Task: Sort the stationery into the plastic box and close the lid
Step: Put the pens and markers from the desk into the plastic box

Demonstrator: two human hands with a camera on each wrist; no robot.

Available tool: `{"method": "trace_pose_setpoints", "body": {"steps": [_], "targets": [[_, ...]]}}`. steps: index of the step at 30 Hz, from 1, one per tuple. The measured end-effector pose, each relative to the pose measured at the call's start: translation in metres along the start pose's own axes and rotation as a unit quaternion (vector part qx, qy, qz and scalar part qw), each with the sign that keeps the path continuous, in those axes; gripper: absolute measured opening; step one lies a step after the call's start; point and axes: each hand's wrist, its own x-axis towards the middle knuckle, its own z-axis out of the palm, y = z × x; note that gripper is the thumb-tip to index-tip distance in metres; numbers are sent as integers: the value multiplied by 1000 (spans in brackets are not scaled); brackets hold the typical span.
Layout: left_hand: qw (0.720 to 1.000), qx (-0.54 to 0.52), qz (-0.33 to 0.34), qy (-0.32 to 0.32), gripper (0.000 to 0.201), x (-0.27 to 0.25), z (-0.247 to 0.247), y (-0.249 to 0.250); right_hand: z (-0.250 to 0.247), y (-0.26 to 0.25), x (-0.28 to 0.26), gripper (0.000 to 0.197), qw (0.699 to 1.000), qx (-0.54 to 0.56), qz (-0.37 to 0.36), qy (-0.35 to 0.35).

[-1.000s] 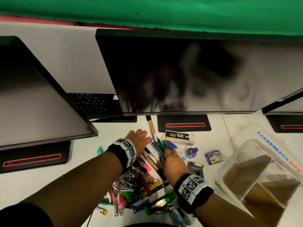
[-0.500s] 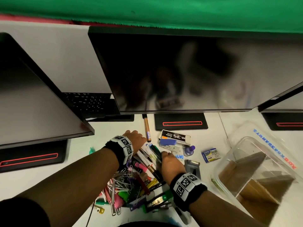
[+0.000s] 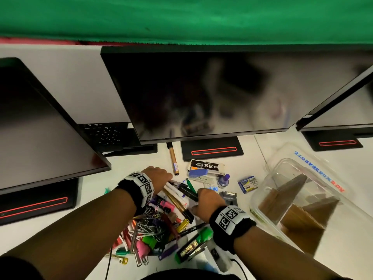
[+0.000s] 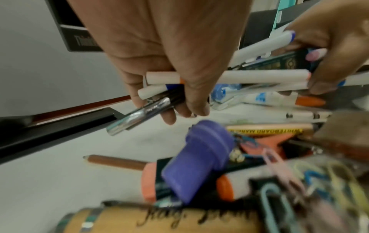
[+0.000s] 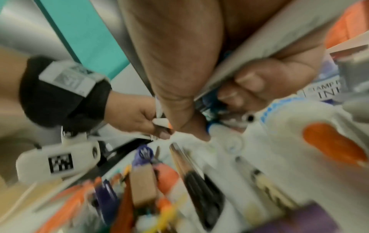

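Gripping pens (image 4: 259,77) w/ left hand (image 4: 169,47), right hand (image 4: 329,39)

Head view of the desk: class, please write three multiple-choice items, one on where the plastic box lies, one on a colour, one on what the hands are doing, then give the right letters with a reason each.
1. Where is the plastic box?
A. at the right of the stationery pile
B. at the left of it
C. on the keyboard

2. What colour is the cap of the small bottle beside the stapler?
A. red
B. purple
C. yellow

3. What are the left hand and right hand doing?
A. resting flat and idle
B. closing the lid
C. gripping one bundle of pens, one hand at each end

Key: 1 A, the box lies open at the right of the pile. 2 B, the cap shows purple. 3 C, the left wrist view shows fingers curled round the pens.
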Motion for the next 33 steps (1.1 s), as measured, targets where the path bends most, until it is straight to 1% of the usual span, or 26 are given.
{"method": "trace_pose_setpoints", "body": {"steps": [2,5,7,9,11,12,13,15,17,18,19,21,23,24,26,28,30,31,33], "targets": [[998,-42,-8,35,39,-6,-6,2,-8,-1,-8,25,999,28,-2,22],[990,-116,-28,81,42,-18,-27,9,-23,4,-26,22,991,121,22,51],[982,-150,-32,112,40,-25,-38,14,-33,9,-36,18,976,204,29,68],[976,-174,-29,129,38,-32,-45,22,-45,16,-50,13,950,294,28,105],[974,-186,-28,129,36,-36,-48,31,-58,26,-65,13,913,376,32,155],[974,-188,-30,122,36,-37,-48,35,-64,31,-72,11,890,415,42,184],[975,-185,-30,116,35,-39,-47,40,-70,38,-79,8,861,458,62,212],[978,-182,-28,99,34,-40,-44,48,-79,55,-87,8,789,551,108,251],[978,-186,-30,88,37,-41,-40,55,-84,74,-91,14,717,629,145,262],[978,-190,-33,85,39,-41,-39,59,-85,84,-90,15,691,651,164,266],[976,-196,-35,83,43,-42,-37,62,-86,92,-89,17,672,664,187,268],[972,-214,-39,84,49,-41,-35,69,-86,107,-83,19,648,674,230,268],[968,-231,-44,87,50,-40,-35,75,-87,117,-75,19,637,674,261,269],[966,-239,-44,88,48,-40,-35,77,-87,120,-72,20,637,668,274,271],[962,-256,-40,86,43,-40,-37,85,-86,126,-68,20,640,654,292,280],[959,-268,-37,85,38,-39,-41,92,-85,127,-67,15,649,641,297,283],[956,-279,-36,88,35,-37,-42,98,-83,127,-67,17,676,620,301,260],[954,-284,-38,89,33,-35,-43,99,-82,128,-66,19,696,605,299,246],[950,-298,-41,90,30,-33,-44,103,-84,128,-65,15,749,559,285,213]]}}
